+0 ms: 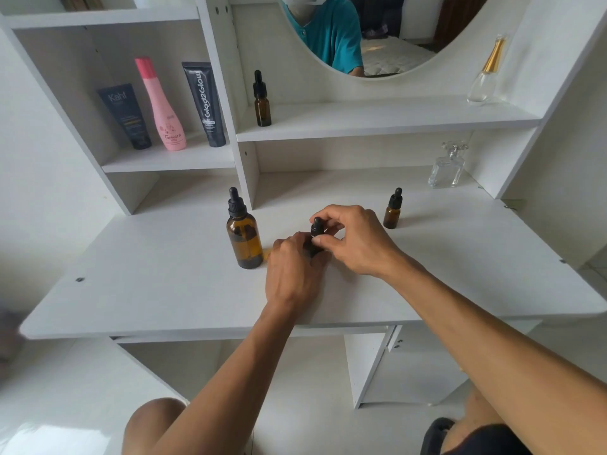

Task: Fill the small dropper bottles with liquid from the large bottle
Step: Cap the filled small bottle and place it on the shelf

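- Two bare hands are seen in the head view, brought together over the middle of the white desk top [164,290].
- A small amber glass dropper bottle with a black dropper cap [316,228] is held between them, standing on or just above the desk top; which cannot be told, as its body is almost wholly hidden.
- The left hand [292,270] is curled round the body of this small bottle.
- The black cap is pinched from above by the fingers [325,239] of the right hand [354,241].
- A large amber glass bottle with a black dropper cap [244,236] stands upright just to the left of the left hand, its cap fitted.
- A second small amber dropper bottle [392,211] stands upright to the right of the hands, apart from them, capped.
- A third small amber dropper bottle [262,101] stands capped on the upper white shelf [377,121] below the round mirror [394,37].
- A square clear glass perfume bottle [446,169] stands at the back right of the desk top.
- A tall clear bottle with a gold neck [486,77] stands at the right end of the upper shelf.
- In the left-hand shelf compartment, a dark tube [126,118], a pink bottle [162,110] and a black tube [205,110] are placed side by side.
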Demonstrator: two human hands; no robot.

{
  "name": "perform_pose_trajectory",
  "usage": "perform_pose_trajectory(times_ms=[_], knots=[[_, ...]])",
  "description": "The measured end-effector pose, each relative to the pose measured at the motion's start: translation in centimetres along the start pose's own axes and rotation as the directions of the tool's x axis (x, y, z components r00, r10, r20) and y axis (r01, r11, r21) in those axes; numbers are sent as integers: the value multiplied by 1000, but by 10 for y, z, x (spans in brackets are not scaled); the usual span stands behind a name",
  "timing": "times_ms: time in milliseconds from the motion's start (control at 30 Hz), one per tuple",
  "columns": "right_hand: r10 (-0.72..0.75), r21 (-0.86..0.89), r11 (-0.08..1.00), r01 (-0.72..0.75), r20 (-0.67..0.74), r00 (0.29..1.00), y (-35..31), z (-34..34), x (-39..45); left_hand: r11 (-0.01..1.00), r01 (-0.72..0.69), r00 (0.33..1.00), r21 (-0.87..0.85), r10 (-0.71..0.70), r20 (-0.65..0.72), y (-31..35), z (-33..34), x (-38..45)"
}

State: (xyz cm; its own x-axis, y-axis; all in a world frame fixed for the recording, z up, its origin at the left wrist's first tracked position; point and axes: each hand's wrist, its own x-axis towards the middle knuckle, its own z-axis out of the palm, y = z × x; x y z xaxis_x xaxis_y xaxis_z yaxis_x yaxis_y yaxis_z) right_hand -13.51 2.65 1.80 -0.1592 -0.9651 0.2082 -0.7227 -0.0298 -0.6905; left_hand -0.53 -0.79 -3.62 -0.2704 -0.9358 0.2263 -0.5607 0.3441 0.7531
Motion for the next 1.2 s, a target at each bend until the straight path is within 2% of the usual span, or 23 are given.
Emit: perform_pose_trajectory(times_ms=[300,433,633,733,867,1200], knots=[[-38,127,989,76,-274,961,-15,-23,12,969,-65,993,238,40,108,10,-4,7],[-132,92,979,183,-399,907,-40,-44,41,951,-93,986,294,46,162,13,-1,21],[-166,27,977,210,-518,839,-63,-57,103,914,-114,972,389,21,236,12,7,31],[-187,16,973,230,-528,829,-69,-55,134,893,-123,966,434,8,258,9,11,32],[-210,-7,972,236,-482,851,-72,-49,160,886,-113,962,451,-17,274,9,11,32],[-196,-47,980,195,-426,883,-69,-38,178,881,-122,961,456,-11,278,7,13,33]])
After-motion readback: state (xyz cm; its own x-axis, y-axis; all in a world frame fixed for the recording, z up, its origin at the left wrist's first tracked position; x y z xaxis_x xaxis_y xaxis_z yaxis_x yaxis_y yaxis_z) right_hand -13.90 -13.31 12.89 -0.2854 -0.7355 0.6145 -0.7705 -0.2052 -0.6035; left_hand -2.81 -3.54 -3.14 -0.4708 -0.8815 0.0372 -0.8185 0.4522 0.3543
